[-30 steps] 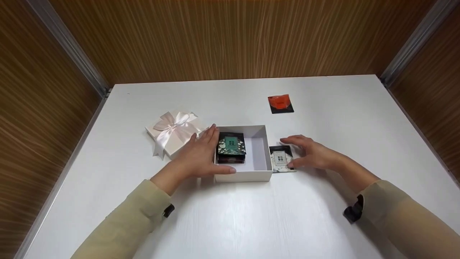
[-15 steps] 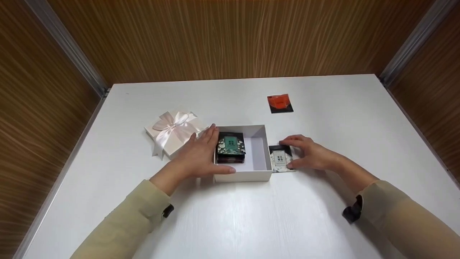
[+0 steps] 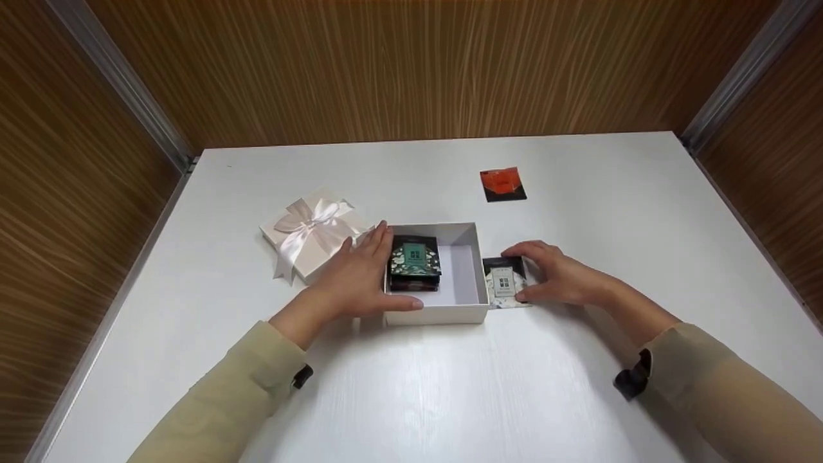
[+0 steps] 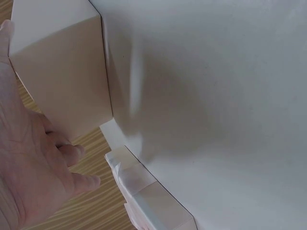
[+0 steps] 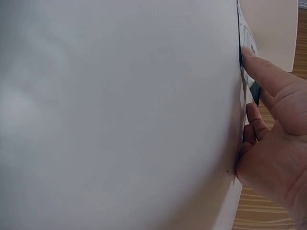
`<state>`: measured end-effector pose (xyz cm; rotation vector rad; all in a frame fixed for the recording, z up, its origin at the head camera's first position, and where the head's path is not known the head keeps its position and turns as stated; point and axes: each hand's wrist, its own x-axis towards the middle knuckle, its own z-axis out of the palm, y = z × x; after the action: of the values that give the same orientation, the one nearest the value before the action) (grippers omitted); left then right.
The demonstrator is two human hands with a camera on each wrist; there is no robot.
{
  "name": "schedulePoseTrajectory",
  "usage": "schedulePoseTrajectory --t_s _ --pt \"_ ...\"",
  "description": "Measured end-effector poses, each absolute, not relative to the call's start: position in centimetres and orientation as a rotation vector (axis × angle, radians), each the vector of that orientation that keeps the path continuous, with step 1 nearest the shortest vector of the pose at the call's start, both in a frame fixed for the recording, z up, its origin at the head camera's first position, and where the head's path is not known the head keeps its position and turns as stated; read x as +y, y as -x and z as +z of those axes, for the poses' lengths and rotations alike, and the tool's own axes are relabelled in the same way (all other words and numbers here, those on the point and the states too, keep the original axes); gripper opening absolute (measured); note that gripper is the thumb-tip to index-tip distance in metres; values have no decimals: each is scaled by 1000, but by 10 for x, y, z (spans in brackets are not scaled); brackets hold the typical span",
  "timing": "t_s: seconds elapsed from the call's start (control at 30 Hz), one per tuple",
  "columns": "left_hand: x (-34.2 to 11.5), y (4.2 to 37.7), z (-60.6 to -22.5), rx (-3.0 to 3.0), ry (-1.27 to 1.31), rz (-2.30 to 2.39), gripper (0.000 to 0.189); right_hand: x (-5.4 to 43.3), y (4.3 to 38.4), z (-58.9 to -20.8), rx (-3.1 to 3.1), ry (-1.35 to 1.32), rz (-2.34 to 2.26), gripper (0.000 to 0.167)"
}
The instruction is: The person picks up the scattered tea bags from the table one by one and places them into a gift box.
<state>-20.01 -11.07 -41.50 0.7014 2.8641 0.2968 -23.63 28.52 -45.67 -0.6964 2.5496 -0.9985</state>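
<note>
A white open box [image 3: 468, 314] stands on the table, with a stack of packets [image 3: 415, 260] in its left part; the top one is dark with a green label. My left hand [image 3: 350, 280] rests against the box's left side, its fingers extended and its thumb along the near wall. To the right of the box lies a flat black-and-white floral packet [image 3: 503, 283]. My right hand [image 3: 562, 276] holds this packet between thumb and fingers; in the right wrist view the thumb presses on the packet's edge [image 5: 248, 72].
A cream box lid [image 3: 315, 235] with a pink ribbon bow lies left of the box, close behind the left hand. Farther back on the right is an orange-and-black packet [image 3: 503, 184]. Wood-grain panels [image 3: 411, 71] border the white table [image 3: 411, 392].
My right fingers have closed in on the floral packet, whose far edge now appears slightly raised. The left hand and the box stay in place.
</note>
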Motion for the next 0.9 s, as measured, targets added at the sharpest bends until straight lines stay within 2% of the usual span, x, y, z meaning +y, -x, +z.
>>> schedulePoseTrajectory --t_s 0.6,0.9 --pt "-111 201 -416 2869 -719 295 144 286 238 -455 2472 720 -1132 70" --pt "-112 201 -417 2871 -733 319 144 283 238 -451 2514 515 -1081 73"
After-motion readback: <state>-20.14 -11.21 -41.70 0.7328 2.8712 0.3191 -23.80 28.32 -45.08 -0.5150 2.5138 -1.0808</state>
